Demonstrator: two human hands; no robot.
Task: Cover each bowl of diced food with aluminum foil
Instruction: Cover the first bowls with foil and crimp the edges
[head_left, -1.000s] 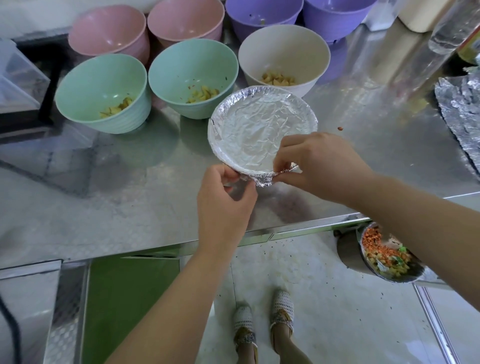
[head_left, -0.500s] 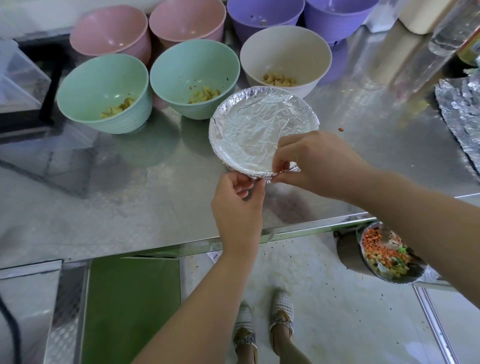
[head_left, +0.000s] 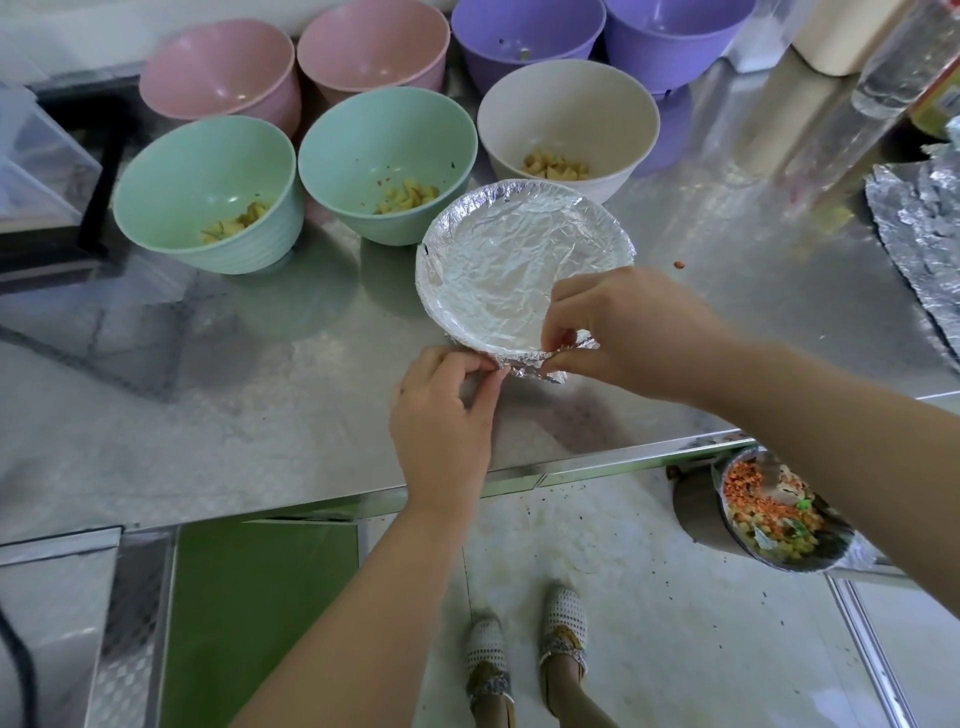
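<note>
Bowls not yet covered wait at 10 to 12 o'clock: the left green bowl (head_left: 208, 192), the right green bowl (head_left: 387, 161) and the cream bowl (head_left: 566, 124), each holding diced food. My left hand (head_left: 441, 415) pinches the loose foil tail (head_left: 540, 366) at 6 o'clock on the foil-covered bowl (head_left: 519, 270), which stands mid-bench (head_left: 208, 415). My right hand (head_left: 623, 332) pinches the same tail from 5 o'clock. I judge it best to fold that tail under the lip and press it flat. I should do it gently, as thin foil tears, and what looks like a nick shows at 9 o'clock. Spare foil (head_left: 924, 244) lies at 3 o'clock.
</note>
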